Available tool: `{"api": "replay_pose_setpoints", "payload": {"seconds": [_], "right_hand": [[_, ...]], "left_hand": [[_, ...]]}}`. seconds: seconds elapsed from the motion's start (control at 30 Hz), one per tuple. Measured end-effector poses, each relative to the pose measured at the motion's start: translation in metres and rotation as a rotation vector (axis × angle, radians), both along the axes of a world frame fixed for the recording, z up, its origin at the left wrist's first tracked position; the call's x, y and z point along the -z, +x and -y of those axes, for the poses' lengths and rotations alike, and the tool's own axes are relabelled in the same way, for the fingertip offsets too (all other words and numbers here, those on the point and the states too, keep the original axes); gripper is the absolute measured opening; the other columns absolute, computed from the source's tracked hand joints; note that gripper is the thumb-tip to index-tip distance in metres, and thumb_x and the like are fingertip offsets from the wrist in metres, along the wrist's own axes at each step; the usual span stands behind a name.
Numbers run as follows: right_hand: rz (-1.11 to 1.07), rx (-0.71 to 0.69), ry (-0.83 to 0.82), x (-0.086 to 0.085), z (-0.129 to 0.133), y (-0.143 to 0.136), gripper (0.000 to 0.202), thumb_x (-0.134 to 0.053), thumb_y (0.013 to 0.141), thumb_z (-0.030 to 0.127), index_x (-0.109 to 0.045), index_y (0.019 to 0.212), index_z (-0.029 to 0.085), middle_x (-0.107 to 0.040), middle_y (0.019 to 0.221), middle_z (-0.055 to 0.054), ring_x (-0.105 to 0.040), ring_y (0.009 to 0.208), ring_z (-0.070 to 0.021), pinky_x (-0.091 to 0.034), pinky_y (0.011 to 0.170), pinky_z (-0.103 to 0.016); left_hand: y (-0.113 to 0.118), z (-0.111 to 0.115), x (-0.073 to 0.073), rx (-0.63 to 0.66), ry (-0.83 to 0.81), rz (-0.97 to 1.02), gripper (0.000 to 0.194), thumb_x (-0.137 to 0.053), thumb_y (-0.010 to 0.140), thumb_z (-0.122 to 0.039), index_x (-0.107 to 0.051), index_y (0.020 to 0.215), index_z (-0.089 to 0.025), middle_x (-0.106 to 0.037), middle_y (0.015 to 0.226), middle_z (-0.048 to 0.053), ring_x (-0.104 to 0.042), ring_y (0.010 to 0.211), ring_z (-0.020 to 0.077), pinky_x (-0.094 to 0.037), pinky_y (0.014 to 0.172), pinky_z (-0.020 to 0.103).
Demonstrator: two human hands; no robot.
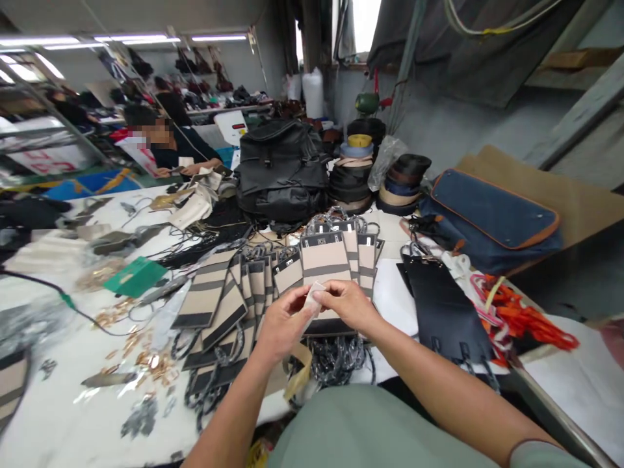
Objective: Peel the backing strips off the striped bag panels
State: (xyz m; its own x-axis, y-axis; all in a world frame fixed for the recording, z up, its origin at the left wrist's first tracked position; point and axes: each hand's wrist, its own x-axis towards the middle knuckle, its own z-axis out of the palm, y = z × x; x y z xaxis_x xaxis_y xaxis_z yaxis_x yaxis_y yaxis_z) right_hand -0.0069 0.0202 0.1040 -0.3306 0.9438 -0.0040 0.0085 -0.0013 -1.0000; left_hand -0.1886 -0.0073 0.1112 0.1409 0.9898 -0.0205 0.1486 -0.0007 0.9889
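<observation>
Between my two hands, in the middle of the head view, is a small whitish piece (316, 290), thin and flat like paper or tape; its exact kind is too small to make out. My left hand (286, 320) pinches it from the left, and my right hand (348, 302) grips its upper right side. Just beneath them lies a beige and black striped bag panel (324, 257) with a dark top band. More striped panels (207, 286) with dark cord handles are fanned out to the left. Bundled wrapped handles (336, 361) lie below my hands.
A black backpack (283, 169) stands behind the panels, beside stacked strap rolls (351, 175). Right are a black panel (446, 305), a blue bag (492, 214) and orange cord (526, 318). Gold metal fittings (153, 364) and a green card (135, 276) lie left. Another person (180, 146) sits across.
</observation>
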Motion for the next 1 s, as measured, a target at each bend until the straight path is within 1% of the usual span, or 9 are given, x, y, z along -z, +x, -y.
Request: {"api": "replay_pose_setpoints", "payload": {"seconds": [0.13,0.27,0.37,0.47,0.53,0.6,0.73,0.9,1.0], "right_hand": [[0.205,-0.090,0.101,-0.008,-0.001,0.006,0.033,-0.062,0.086,0.049,-0.073,0.078,0.020,-0.070,0.072,-0.001,-0.064,0.069,-0.0169,-0.045,0.063,-0.026],[0.506,0.096,0.356,-0.018,-0.002,0.015,0.026,-0.069,0.081,0.049,-0.075,0.089,0.024,-0.073,0.084,-0.002,-0.065,0.078,-0.0194,-0.045,0.068,-0.028],[0.496,0.102,0.538,-0.023,-0.007,0.019,0.025,-0.070,0.084,0.040,-0.072,0.104,0.026,-0.071,0.098,-0.003,-0.065,0.086,-0.0173,-0.045,0.075,-0.026],[0.475,-0.037,0.615,-0.025,-0.017,0.019,0.014,-0.062,0.090,0.027,-0.073,0.099,0.027,-0.071,0.093,0.000,-0.065,0.084,-0.0136,-0.044,0.075,-0.023],[0.534,-0.073,0.623,-0.024,-0.024,0.020,0.013,-0.061,0.088,0.023,-0.073,0.094,0.026,-0.071,0.087,0.000,-0.064,0.080,-0.0134,-0.043,0.073,-0.023],[0.607,-0.090,0.637,-0.022,-0.030,0.021,0.011,-0.063,0.086,0.021,-0.072,0.091,0.025,-0.071,0.086,0.001,-0.064,0.079,-0.0136,-0.042,0.071,-0.023],[0.780,-0.080,0.649,-0.019,-0.041,0.021,0.006,-0.065,0.083,0.023,-0.070,0.084,0.023,-0.071,0.082,0.001,-0.063,0.075,-0.0146,-0.039,0.070,-0.025],[0.925,-0.052,0.641,-0.015,-0.058,0.015,0.008,-0.063,0.084,0.025,-0.070,0.084,0.023,-0.071,0.082,0.000,-0.061,0.072,-0.0150,-0.038,0.071,-0.027],[0.964,-0.032,0.598,-0.008,-0.068,0.011,0.007,-0.063,0.083,0.024,-0.070,0.081,0.023,-0.071,0.079,0.000,-0.060,0.070,-0.0143,-0.037,0.070,-0.026]], "left_hand": [[0.009,0.006,-0.009,-0.143,-0.019,-0.127,0.032,-0.071,0.079,-0.039,-0.072,0.102,-0.016,-0.076,0.098,0.007,-0.069,0.085,0.0207,-0.053,0.080,0.030],[0.021,0.010,-0.013,-0.199,-0.007,-0.205,0.025,-0.068,0.082,-0.038,-0.073,0.092,-0.016,-0.076,0.089,0.005,-0.068,0.079,0.0181,-0.051,0.074,0.027],[0.024,0.009,-0.013,-0.215,0.020,-0.295,0.024,-0.065,0.083,-0.039,-0.071,0.086,-0.017,-0.073,0.079,0.003,-0.064,0.070,0.0156,-0.049,0.066,0.024],[0.022,0.002,-0.011,-0.159,0.083,-0.388,0.025,-0.063,0.085,-0.039,-0.071,0.096,-0.018,-0.072,0.080,0.002,-0.064,0.069,0.0155,-0.048,0.065,0.025],[0.019,-0.005,-0.008,-0.098,0.149,-0.449,0.026,-0.061,0.087,-0.036,-0.071,0.105,-0.020,-0.073,0.086,0.002,-0.065,0.073,0.0161,-0.049,0.069,0.026],[0.016,-0.014,-0.004,-0.029,0.218,-0.498,0.021,-0.059,0.089,-0.032,-0.071,0.103,-0.022,-0.072,0.089,0.002,-0.066,0.078,0.0165,-0.049,0.074,0.027],[0.011,-0.032,0.003,0.044,0.340,-0.592,0.015,-0.057,0.090,-0.027,-0.071,0.090,-0.022,-0.068,0.084,0.002,-0.065,0.081,0.0168,-0.048,0.077,0.028],[0.006,-0.057,0.018,0.105,0.491,-0.697,0.014,-0.054,0.092,-0.023,-0.068,0.093,-0.021,-0.066,0.095,0.005,-0.064,0.090,0.0185,-0.049,0.081,0.030],[0.003,-0.075,0.030,0.170,0.535,-0.756,0.016,-0.051,0.094,-0.023,-0.066,0.094,-0.021,-0.068,0.093,0.004,-0.065,0.088,0.0182,-0.049,0.079,0.030]]}}
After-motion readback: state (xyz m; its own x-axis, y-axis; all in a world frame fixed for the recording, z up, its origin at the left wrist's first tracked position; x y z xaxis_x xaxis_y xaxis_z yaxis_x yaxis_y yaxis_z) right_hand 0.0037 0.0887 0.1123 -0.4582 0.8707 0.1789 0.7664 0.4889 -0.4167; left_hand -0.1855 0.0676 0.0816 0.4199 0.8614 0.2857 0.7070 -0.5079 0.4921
